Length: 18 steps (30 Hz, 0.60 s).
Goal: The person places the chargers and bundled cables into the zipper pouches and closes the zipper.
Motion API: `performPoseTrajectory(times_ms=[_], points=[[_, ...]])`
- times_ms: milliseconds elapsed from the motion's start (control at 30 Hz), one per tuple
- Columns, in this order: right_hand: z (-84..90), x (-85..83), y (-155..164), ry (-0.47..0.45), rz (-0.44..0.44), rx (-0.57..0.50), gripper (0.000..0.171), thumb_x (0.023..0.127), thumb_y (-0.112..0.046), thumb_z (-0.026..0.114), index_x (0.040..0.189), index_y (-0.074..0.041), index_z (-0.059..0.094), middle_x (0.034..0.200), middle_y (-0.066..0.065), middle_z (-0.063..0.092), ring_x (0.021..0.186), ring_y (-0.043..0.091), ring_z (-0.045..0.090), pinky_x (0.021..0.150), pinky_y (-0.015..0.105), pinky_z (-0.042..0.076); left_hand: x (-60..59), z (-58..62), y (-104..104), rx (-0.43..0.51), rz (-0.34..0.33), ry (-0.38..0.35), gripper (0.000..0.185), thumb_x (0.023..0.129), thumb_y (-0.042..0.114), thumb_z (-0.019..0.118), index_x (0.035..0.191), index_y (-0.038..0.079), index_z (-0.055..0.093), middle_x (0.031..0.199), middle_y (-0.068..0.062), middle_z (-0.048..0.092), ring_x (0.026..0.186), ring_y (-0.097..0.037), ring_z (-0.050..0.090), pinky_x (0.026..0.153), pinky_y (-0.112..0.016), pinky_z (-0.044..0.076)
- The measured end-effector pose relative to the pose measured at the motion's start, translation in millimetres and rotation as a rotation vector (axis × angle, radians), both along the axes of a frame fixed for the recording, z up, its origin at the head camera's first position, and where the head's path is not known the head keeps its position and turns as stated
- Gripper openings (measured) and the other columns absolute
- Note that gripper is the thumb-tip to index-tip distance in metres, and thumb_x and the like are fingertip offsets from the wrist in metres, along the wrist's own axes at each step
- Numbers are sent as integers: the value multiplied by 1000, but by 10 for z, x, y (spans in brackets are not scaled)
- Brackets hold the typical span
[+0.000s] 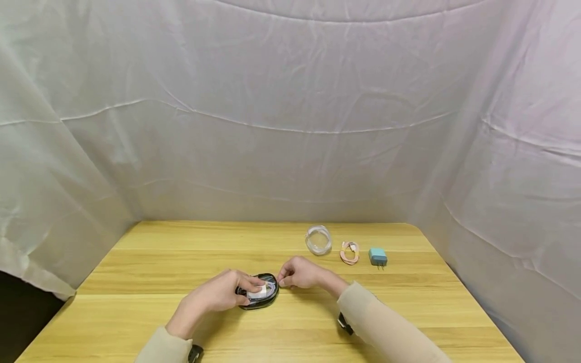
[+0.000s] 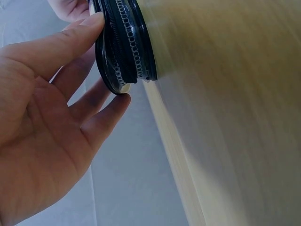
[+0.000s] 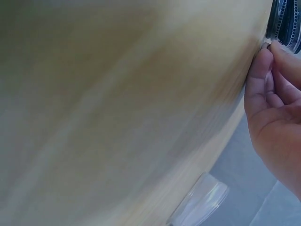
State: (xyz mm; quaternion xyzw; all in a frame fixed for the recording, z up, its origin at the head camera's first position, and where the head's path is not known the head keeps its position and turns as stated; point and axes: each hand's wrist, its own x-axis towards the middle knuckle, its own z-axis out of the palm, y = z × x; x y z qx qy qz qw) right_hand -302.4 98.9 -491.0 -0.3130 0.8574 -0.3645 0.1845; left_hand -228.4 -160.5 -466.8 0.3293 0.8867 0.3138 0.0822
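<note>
Two hands work at one small black zip case (image 1: 258,292) lying on the wooden table (image 1: 150,262), near the front edge and roughly centred before the person.

Left hand (image 1: 218,295): fingers lie over the case from its left side, thumb and fingertips curled round the rim. Left wrist view confirms this: fingertips (image 2: 96,21) touch the edge beside the zip teeth, the rest of the hand relaxed and spread.

Right hand (image 1: 301,273): fingers drawn together at the case's right rim, pinching something small there. In the right wrist view the thumb tip (image 3: 263,56) sits against the zip track; I judge it to be the zip pull, but the pull itself is too small to tell.

Case appears partly open; a pale item and a bit of cord show inside it.

Notes on doing this step well (judgement):
- Left hand should hold the case flat, so that it does not slide as the pull travels.
- Keep left fingertips off the teeth ahead of the pull.
- Draw the pull along the curve of the rim, not straight outward.
- Watch that the contents stay clear of the teeth.

Farther back, right of centre: clear coiled cable (image 1: 318,240), pink coiled cable (image 1: 349,252), teal charger plug (image 1: 378,256), side by side and well apart from the hands. White drape (image 1: 290,111) behind.
</note>
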Motion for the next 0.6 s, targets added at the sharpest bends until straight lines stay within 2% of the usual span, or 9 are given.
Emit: performPoseTrajectory(times_ms=[300,600], points=[[-22,22,22,2,-5,-2,7,95,-2,73,90,-6,76,76,-3,67,67,7,60,60,19,54,21,12,1,7,-6,14,39,84,-1,80,123,3,75,133,-4,71,129,-38,61,107,-55,49],[6,94,50,5,-13,7,7,94,-2,74,89,-6,75,77,-1,68,65,8,59,58,20,52,18,11,5,8,-10,24,39,84,-2,79,122,3,75,133,-4,71,128,-39,62,107,-55,49]])
